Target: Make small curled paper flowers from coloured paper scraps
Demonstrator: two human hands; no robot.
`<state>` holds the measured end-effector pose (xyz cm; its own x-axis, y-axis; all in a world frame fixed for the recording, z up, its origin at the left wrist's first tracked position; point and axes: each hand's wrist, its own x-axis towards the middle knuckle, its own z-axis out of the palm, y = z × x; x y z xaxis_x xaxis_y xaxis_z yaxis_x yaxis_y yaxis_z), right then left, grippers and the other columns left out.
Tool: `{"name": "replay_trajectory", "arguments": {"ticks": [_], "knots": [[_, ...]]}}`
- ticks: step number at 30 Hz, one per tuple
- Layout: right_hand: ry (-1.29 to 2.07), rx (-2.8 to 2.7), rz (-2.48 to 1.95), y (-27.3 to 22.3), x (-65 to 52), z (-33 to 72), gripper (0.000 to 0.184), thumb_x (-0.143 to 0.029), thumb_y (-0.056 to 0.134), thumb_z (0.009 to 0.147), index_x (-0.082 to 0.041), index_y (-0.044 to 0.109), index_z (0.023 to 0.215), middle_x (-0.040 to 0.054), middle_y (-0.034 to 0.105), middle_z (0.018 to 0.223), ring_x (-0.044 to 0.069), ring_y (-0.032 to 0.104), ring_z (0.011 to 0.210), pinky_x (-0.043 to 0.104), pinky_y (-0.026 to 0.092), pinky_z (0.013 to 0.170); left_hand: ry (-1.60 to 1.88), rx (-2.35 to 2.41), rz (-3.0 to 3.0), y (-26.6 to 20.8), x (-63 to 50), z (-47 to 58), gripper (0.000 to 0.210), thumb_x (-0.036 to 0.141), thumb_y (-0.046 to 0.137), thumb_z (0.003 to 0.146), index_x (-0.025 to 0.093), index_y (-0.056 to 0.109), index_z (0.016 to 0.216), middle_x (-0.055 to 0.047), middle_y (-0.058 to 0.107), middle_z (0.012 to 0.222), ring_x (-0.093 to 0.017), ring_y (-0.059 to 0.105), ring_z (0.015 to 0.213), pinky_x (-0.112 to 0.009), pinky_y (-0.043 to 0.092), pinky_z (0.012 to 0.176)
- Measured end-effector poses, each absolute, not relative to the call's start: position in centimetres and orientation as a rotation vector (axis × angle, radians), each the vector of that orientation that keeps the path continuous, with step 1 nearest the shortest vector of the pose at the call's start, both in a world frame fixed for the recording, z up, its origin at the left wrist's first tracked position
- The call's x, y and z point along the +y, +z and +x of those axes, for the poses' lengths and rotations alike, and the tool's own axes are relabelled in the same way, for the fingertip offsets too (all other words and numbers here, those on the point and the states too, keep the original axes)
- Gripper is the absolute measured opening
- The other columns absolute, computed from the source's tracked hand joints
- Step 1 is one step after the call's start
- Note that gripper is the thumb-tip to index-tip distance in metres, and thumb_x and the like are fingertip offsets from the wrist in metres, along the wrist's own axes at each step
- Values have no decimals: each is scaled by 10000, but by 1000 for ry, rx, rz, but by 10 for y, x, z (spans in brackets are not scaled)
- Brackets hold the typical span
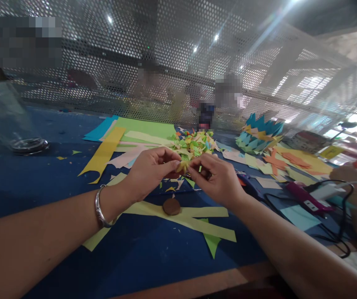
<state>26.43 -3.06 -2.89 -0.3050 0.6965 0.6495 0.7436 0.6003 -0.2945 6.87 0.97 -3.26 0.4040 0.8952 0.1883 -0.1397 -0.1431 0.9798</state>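
Note:
Between the fingertips of both hands is a small yellow paper flower (183,167), held above the table. My left hand (155,169), with a silver bangle on its wrist, pinches its left side. My right hand (214,176) pinches the right side, fingers curled. Just behind my hands lies a heap of small cut paper pieces (197,142), mostly green and yellow. Below them, a round brown disc (171,206) rests on pale yellow paper strips (209,226). A pointed green paper scrap (212,243) sticks out under the strips.
A clear glass jar (6,112) stands at the left. Coloured sheets (147,128) lie behind my left hand. A zigzag-edged paper stack (259,135), orange scraps (274,162) and a purple power strip (309,199) with cables are on the right, near another person's hand (353,182). Perforated metal panels rise behind.

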Motion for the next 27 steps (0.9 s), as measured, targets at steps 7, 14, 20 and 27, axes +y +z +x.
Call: {"name": "replay_trajectory", "arguments": {"ticks": [7,14,20,27], "knots": [[-86,-2083,-1083,-30,-31,265,80,-197,593,914,-186,626,842,2,581,748,106,477,627,237,407,603,1090,745,1377,-36,10,70,251,280,801,742,153,661,906,-13,693,835,-122,683,730,-273,585,728],[-21,-2101,-1091,-30,-32,266,56,-212,595,917,-184,643,909,0,596,804,84,492,609,218,419,588,1154,785,1446,-38,16,68,330,215,774,752,149,620,1036,6,663,754,-101,635,671,-240,551,684],[0,-2108,-1183,-26,-29,272,100,-251,598,917,-179,660,950,6,620,806,88,502,595,221,416,581,1223,936,1631,-39,22,65,292,257,693,814,186,576,1072,-9,628,854,-120,643,687,-246,554,634],[11,-2083,-1398,-15,-30,293,90,-273,624,884,-198,667,907,-8,658,762,86,511,528,230,388,539,1139,914,1628,-40,20,66,350,277,645,858,267,486,1170,-11,580,932,-128,624,691,-295,607,626]]}}
